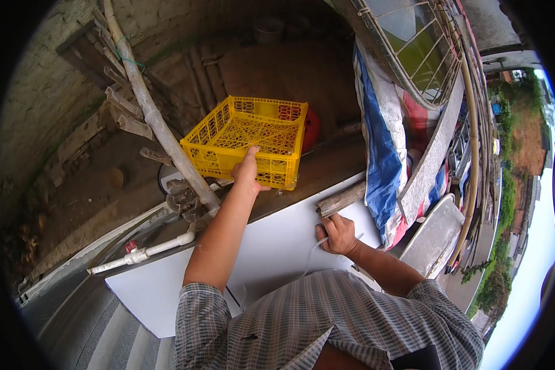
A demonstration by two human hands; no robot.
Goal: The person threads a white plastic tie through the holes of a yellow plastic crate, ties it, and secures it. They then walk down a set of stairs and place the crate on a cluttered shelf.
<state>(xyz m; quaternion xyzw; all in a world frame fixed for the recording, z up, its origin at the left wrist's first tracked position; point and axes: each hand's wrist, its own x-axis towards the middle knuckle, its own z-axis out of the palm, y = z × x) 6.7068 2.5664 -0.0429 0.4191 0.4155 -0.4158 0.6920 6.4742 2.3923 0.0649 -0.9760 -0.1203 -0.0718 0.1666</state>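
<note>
A yellow plastic crate with latticed walls and floor is tilted in front of me, its inside bare. My left hand grips its near wall, thumb over the rim and fingers underneath. Closer to my body, my right hand is closed over a white panel, just below the end of a weathered wooden pole. A thin white cord runs out of that hand and hangs in a curve. My palm and part of the fingers are hidden there.
A bamboo pole and wooden ladder-like pieces stand left of the crate. A white pipe with a red valve lies lower left. Striped tarpaulin, a metal rack and a grey tray crowd the right. Behind the crate sits something red.
</note>
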